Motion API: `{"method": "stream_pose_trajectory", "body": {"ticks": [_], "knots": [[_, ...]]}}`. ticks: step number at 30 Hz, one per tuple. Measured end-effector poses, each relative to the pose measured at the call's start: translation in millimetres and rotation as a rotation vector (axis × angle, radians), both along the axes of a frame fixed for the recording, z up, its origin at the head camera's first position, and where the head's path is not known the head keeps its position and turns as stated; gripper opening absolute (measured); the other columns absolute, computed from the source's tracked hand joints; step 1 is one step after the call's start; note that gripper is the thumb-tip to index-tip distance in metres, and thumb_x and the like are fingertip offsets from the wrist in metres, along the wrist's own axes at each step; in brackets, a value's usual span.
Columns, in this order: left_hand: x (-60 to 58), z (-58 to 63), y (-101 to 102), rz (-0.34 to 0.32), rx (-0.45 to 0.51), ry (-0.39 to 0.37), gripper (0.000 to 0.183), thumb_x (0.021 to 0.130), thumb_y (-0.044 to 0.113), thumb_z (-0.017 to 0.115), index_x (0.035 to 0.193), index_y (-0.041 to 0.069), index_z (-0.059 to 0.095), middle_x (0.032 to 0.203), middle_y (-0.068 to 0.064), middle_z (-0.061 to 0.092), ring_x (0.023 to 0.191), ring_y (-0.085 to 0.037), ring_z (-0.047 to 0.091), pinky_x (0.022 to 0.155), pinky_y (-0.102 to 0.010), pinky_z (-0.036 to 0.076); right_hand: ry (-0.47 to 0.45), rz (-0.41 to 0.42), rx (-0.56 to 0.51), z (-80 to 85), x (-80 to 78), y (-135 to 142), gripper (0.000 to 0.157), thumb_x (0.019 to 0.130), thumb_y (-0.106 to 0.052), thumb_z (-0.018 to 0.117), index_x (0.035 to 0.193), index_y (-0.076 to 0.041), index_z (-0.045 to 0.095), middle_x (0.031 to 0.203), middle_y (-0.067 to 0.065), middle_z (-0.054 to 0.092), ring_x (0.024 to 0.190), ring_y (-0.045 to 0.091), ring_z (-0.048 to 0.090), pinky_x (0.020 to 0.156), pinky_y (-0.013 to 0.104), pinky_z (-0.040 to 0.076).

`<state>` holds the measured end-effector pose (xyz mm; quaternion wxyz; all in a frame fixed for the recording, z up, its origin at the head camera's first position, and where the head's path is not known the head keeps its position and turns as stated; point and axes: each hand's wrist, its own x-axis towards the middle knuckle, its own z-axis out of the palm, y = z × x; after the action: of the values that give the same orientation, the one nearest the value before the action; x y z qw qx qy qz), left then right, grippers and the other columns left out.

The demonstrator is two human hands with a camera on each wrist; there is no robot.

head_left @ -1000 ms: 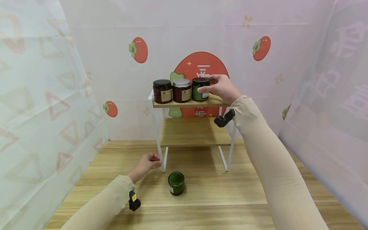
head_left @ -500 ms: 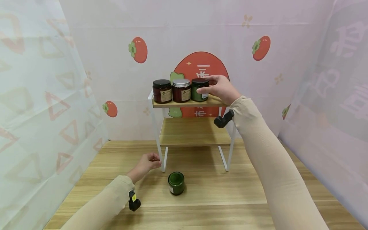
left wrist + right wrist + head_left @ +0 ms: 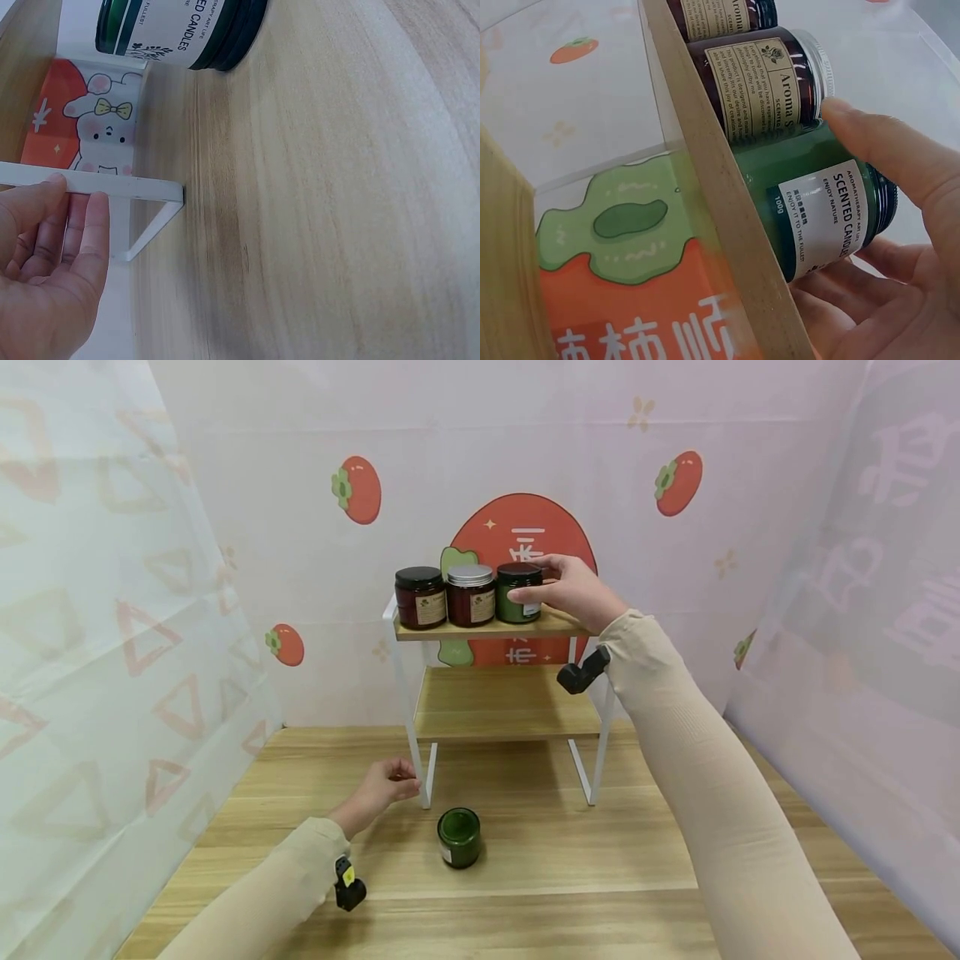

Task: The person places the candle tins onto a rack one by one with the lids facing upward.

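Observation:
Three candle jars stand side by side on the top shelf of a small rack [image 3: 510, 703]. A dark-lidded amber jar [image 3: 420, 597] is at the left and a silver-lidded amber jar [image 3: 470, 596] in the middle. At the right, my right hand [image 3: 573, 592] holds a green candle jar [image 3: 512, 595], its thumb in front and fingers behind. My left hand [image 3: 381, 792] is at the rack's front left leg [image 3: 142, 187], its thumb over the white bar and other fingers against it. A second green candle jar [image 3: 459, 839] stands on the table near that leg.
The wooden table [image 3: 570, 918] runs under the rack to a patterned cloth backdrop [image 3: 480, 452]. The rack's wooden lower shelf [image 3: 510, 702] sits between white metal legs. Cloth walls rise at both sides.
The head view has shifted very slightly. Both hands and all the jars keep nearly the same places.

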<state>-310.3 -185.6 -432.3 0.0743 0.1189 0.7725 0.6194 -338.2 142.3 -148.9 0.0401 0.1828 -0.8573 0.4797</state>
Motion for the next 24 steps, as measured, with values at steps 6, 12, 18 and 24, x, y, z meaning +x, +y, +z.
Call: {"method": "stream_pose_trajectory", "body": {"ticks": [6,12,18,24], "knots": [[-0.4,-0.5,-0.6,-0.005,-0.001,0.0,0.015,0.092,-0.003,0.061,0.102,-0.009,0.052,0.095,-0.008,0.058,0.094,-0.021,0.064,0.092,-0.038,0.058,0.007,-0.003,-0.002,4.8,2.2,-1.3,0.075,0.086,-0.032,0.073,0.149,-0.017,0.036,0.151,0.006,0.037,0.136,0.021,0.036,0.112,0.043,0.039],[-0.2,-0.8,-0.7,-0.01,0.0,-0.003,0.015,0.092,-0.003,0.06,0.102,-0.01,0.052,0.095,-0.008,0.058,0.095,-0.023,0.064,0.09,-0.034,0.058,0.015,-0.018,-0.016,8.8,4.3,-0.2,0.075,0.087,-0.03,0.072,0.149,-0.013,0.034,0.152,0.008,0.038,0.138,0.021,0.037,0.115,0.04,0.037],[-0.3,-1.4,-0.2,-0.008,0.0,-0.002,0.015,0.092,-0.003,0.06,0.102,-0.01,0.052,0.094,-0.008,0.058,0.094,-0.022,0.064,0.088,-0.032,0.059,0.019,-0.014,-0.026,9.2,5.4,3.3,0.074,0.086,-0.03,0.072,0.149,-0.013,0.035,0.151,0.008,0.04,0.139,0.021,0.035,0.116,0.041,0.035],[-1.0,-2.0,-0.1,0.002,0.0,0.0,0.017,0.09,-0.003,0.062,0.101,-0.012,0.052,0.092,-0.006,0.059,0.09,-0.019,0.064,0.086,-0.031,0.06,0.039,-0.009,-0.062,10.0,7.8,8.2,0.074,0.086,-0.029,0.073,0.148,-0.012,0.037,0.149,0.011,0.042,0.138,0.021,0.038,0.115,0.042,0.036]]}}
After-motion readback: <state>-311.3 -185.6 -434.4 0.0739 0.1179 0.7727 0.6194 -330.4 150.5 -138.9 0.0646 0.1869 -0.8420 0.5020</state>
